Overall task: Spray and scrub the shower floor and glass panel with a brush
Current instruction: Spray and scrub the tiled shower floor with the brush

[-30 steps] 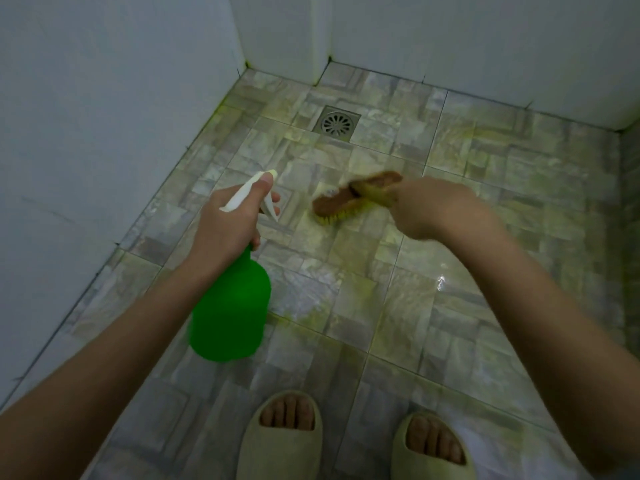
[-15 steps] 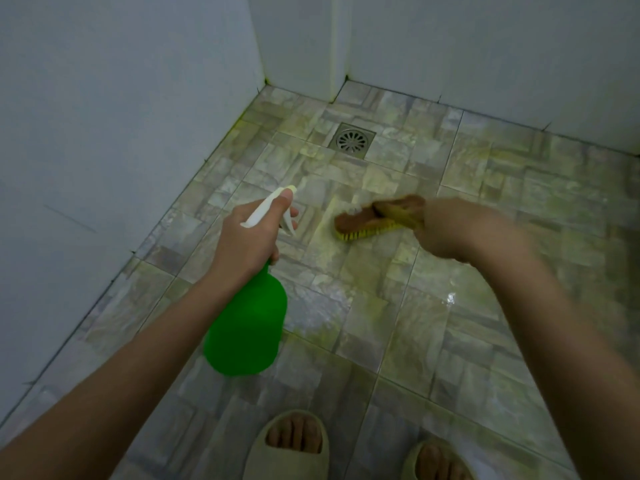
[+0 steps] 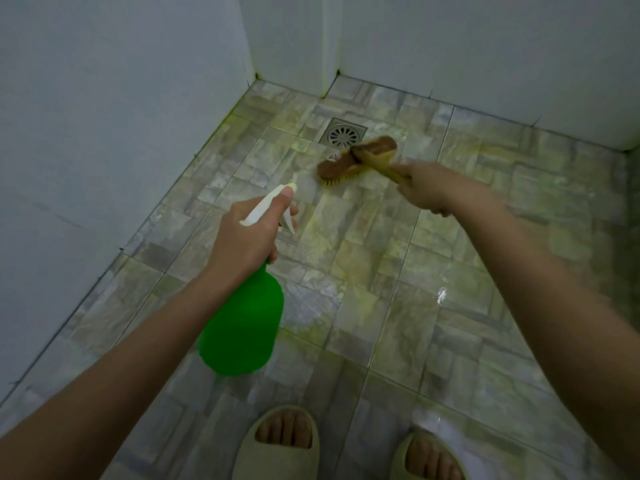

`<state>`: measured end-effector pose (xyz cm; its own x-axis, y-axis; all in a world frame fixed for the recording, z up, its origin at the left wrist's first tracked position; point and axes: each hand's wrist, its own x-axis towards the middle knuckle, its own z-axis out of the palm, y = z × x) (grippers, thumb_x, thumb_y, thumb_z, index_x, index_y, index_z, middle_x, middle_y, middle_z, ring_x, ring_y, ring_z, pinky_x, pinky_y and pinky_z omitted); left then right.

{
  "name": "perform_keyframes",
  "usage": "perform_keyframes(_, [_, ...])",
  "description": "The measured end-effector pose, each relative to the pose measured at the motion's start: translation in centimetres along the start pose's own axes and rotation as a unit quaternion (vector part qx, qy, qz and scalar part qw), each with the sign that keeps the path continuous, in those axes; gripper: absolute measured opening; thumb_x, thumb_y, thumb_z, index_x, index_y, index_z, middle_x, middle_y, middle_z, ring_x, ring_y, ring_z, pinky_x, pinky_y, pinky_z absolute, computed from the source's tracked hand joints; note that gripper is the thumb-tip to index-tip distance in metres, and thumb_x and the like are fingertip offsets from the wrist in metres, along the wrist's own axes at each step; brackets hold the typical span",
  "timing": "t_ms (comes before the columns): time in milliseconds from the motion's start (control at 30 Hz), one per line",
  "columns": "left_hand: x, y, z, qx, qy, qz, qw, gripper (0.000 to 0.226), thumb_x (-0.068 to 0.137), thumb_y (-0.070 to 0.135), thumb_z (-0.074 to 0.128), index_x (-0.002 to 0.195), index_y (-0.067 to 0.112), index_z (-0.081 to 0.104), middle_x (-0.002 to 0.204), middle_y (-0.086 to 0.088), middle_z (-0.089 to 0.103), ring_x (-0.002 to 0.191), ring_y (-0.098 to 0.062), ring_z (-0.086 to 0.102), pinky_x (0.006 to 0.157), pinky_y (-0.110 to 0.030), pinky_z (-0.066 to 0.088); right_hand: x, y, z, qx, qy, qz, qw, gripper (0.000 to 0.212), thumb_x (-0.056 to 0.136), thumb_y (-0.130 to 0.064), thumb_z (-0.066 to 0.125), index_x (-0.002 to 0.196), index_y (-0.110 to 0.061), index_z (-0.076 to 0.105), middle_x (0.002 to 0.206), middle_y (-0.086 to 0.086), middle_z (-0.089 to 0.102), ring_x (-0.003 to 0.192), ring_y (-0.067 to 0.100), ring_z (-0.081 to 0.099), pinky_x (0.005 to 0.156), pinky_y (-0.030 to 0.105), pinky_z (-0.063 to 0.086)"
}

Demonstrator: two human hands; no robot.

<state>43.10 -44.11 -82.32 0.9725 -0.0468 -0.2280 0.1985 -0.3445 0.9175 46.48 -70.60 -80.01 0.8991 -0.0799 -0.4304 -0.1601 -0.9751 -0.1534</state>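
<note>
Work is split between the two hands. The left hand wraps the neck of the green spray bottle, with the thumb laid along the white spray head and a finger at the trigger. This points the nozzle forward and down at the floor just short of the brush. Held so, a squeeze would likely wet the patch being scrubbed without anything being put down.

The right hand is closed round the handle of the brush with the arm stretched out. The handle slants back toward the wrist, which lets the yellow bristles sit on the shower floor. The brush head lies just beside the drain, its far end overlapping the drain's corner in this view.

The floor carries yellowish-green streaks and a wet gleam, so I judge the floor scrub to be underway. Two sandalled feet stand well back from the brush. Pale walls close the corner. No glass panel can be made out.
</note>
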Motion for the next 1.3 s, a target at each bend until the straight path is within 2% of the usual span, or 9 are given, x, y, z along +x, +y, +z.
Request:
perform_keyframes(167, [-0.2, 0.0, -0.2, 0.006, -0.01, 0.001, 1.0, 0.038, 0.099, 0.055, 0.056, 0.085, 0.026, 0.078, 0.088, -0.005, 0.078, 0.037, -0.015, 0.05, 0.045, -0.026, 0.043, -4.1, 2.7, -1.9, -0.059, -0.051, 0.096, 0.992, 0.025, 0.093, -0.018, 0.049, 0.111, -0.012, 0.065, 0.063, 0.007, 0.058, 0.045, 0.018, 0.052, 0.044, 0.023, 0.038])
perform_keyframes(400, [-1.3, 1.2, 1.5, 0.016, -0.042, 0.035, 0.998, 0.027, 0.099, 0.052, 0.057, 0.082, 0.041, 0.075, 0.089, 0.006, 0.079, 0.046, -0.026, 0.053, 0.047, -0.027, 0.044, -3.4, 5.0, 1.8, -0.01, 0.027, 0.072, 0.997, 0.04, 0.099, -0.031, 0.039, 0.14, -0.029, 0.044, 0.09, 0.003, 0.055, 0.059, 0.015, 0.046, 0.055, 0.03, 0.038])
perform_keyframes(533, [-1.7, 2.1, 3.3, 0.011, -0.074, 0.04, 0.996, 0.036, 0.089, 0.062, 0.057, 0.081, 0.032, 0.076, 0.089, 0.009, 0.078, 0.055, -0.039, 0.059, 0.043, -0.025, 0.044, -11.1, 7.4, 1.0, -0.049, -0.059, 0.099, 0.992, 0.032, 0.1, -0.022, 0.038, 0.118, -0.046, 0.047, 0.078, -0.003, 0.047, 0.063, 0.014, 0.049, 0.055, 0.028, 0.041])
perform_keyframes(667, [-2.0, 2.7, 6.5, 0.046, -0.143, 0.053, 0.987, 0.051, 0.08, 0.074, 0.053, 0.087, 0.03, 0.079, 0.09, -0.013, 0.077, 0.064, -0.042, 0.066, 0.049, -0.029, 0.046, -13.6, 9.1, 4.1, -0.01, -0.018, 0.15, 0.988, 0.039, 0.099, -0.029, 0.038, 0.136, -0.036, 0.045, 0.105, 0.006, 0.06, 0.085, 0.023, 0.059, 0.066, 0.033, 0.046])
perform_keyframes(767, [-2.7, 3.3, 9.4, 0.06, -0.212, 0.059, 0.974, 0.053, 0.08, 0.074, 0.054, 0.088, 0.027, 0.078, 0.091, 0.006, 0.078, 0.063, -0.04, 0.064, 0.052, -0.03, 0.045, -14.0, 11.5, 5.5, 0.018, 0.025, 0.153, 0.988, 0.043, 0.099, -0.032, 0.039, 0.143, -0.037, 0.037, 0.117, 0.008, 0.061, 0.099, 0.028, 0.059, 0.077, 0.036, 0.047])
perform_keyframes(833, [-2.8, 3.6, 10.9, 0.066, -0.24, 0.058, 0.967, 0.06, 0.082, 0.073, 0.055, 0.09, 0.018, 0.077, 0.094, 0.012, 0.078, 0.06, -0.039, 0.061, 0.049, -0.027, 0.045, -17.5, 13.5, 4.5, 0.011, -0.026, 0.192, 0.981, 0.041, 0.097, -0.034, 0.042, 0.138, -0.033, 0.045, 0.12, 0.007, 0.06, 0.105, 0.028, 0.059, 0.077, 0.032, 0.044])
perform_keyframes(933, [-3.3, 4.2, 12.7, 0.071, -0.272, 0.06, 0.958, 0.046, 0.09, 0.069, 0.054, 0.085, 0.028, 0.075, 0.099, 0.012, 0.078, 0.048, -0.026, 0.053, 0.046, -0.02, 0.044, -23.6, 14.9, 4.9, -0.001, -0.099, 0.273, 0.957, 0.039, 0.095, -0.035, 0.044, 0.131, -0.025, 0.053, 0.115, 0.007, 0.061, 0.102, 0.027, 0.061, 0.075, 0.03, 0.043])
perform_keyframes(1100, [-4.5, 4.9, 16.1, 0.081, -0.322, 0.066, 0.941, 0.042, 0.084, 0.073, 0.056, 0.086, 0.037, 0.077, 0.094, -0.008, 0.078, 0.042, -0.019, 0.052, 0.052, -0.024, 0.045, -22.9, 16.9, 7.9, 0.08, 0.018, 0.288, 0.954, 0.043, 0.097, -0.037, 0.043, 0.139, -0.037, 0.044, 0.11, 0.01, 0.063, 0.102, 0.034, 0.061, 0.075, 0.035, 0.047])
perform_keyframes(1300, [-5.1, 5.0, 18.5, 0.083, -0.362, 0.069, 0.926, 0.038, 0.076, 0.079, 0.05, 0.08, 0.05, 0.075, 0.095, -0.012, 0.077, 0.044, -0.021, 0.054, 0.056, -0.029, 0.048, -30.4, 17.5, 8.2, 0.064, -0.086, 0.331, 0.938, 0.034, 0.091, -0.037, 0.049, 0.121, -0.024, 0.058, 0.068, -0.004, 0.047, 0.073, 0.025, 0.055, 0.065, 0.032, 0.042])
